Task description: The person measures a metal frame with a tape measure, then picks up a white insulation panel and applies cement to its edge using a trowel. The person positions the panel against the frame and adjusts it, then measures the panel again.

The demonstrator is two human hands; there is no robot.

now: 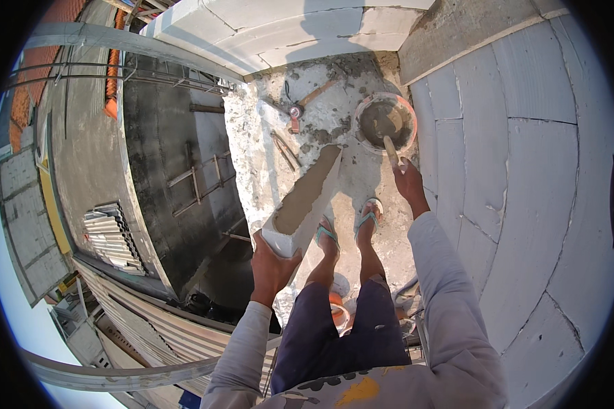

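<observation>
My left hand [273, 269] grips the near end of a long white lightweight concrete block [326, 194]. Grey mortar [307, 191] is spread along the block's upper face, and the block points away from me, slanting right. My right hand [409, 182] is closed around the handle of a trowel [390, 148]. The trowel's far end rests in or over wet mortar inside a round bucket [415, 129] with an orange-red rim; its blade is partly hidden by the mortar. My feet in light-blue flip-flops stand between the block and the bucket.
A wooden-handled tool [318, 92], a small red tool [295, 125] and thin bars [285, 151] lie on the mortar-spattered floor. White block walls [539, 177] rise at right and ahead. At left, the ledge drops to a lower level with a wooden ladder [196, 183]. An orange container [341, 315] stands behind my feet.
</observation>
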